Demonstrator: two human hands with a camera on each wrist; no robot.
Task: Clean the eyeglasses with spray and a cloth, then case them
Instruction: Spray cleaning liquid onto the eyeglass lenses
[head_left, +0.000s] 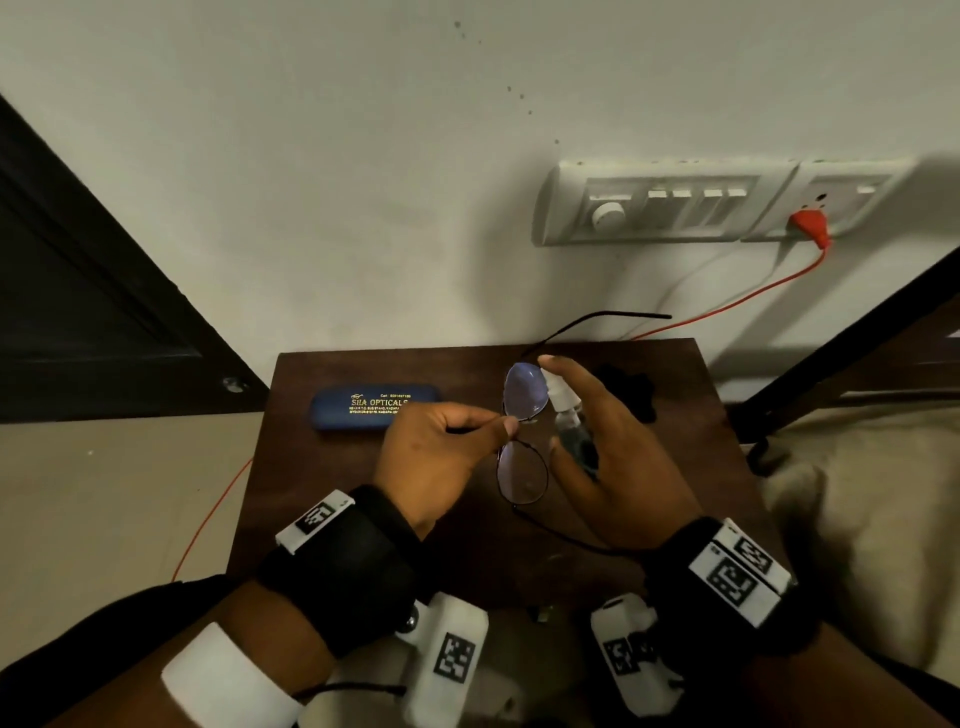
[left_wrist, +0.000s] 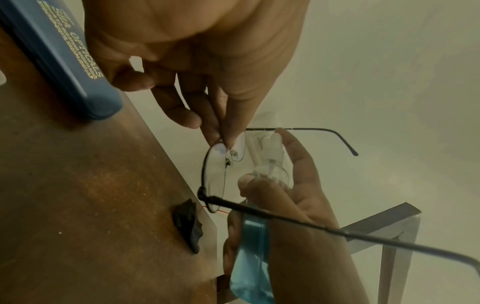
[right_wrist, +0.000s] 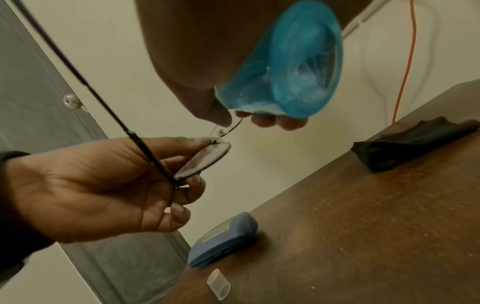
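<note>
Thin black-framed eyeglasses (head_left: 524, 431) (left_wrist: 214, 176) (right_wrist: 205, 159) hang above the brown table (head_left: 363, 493), arms unfolded. My left hand (head_left: 447, 447) (left_wrist: 223, 127) (right_wrist: 103, 185) pinches them at the bridge between thumb and fingers. My right hand (head_left: 608, 447) (left_wrist: 293, 185) grips a clear spray bottle of blue liquid (head_left: 569, 426) (left_wrist: 252, 246) (right_wrist: 288, 61), forefinger on its white nozzle, which points at the far lens. A closed blue case (head_left: 371, 405) (left_wrist: 64, 61) (right_wrist: 223, 238) lies at the table's far left. A black cloth (head_left: 631, 389) (left_wrist: 188, 222) (right_wrist: 413, 148) lies at the far right.
A clear bottle cap (right_wrist: 218, 284) lies on the table near the front edge. A white wall with a switch panel (head_left: 670, 202) and a red plug and cord (head_left: 810, 228) stands behind. A dark door (head_left: 78, 291) is at the left, bedding (head_left: 857, 519) at the right.
</note>
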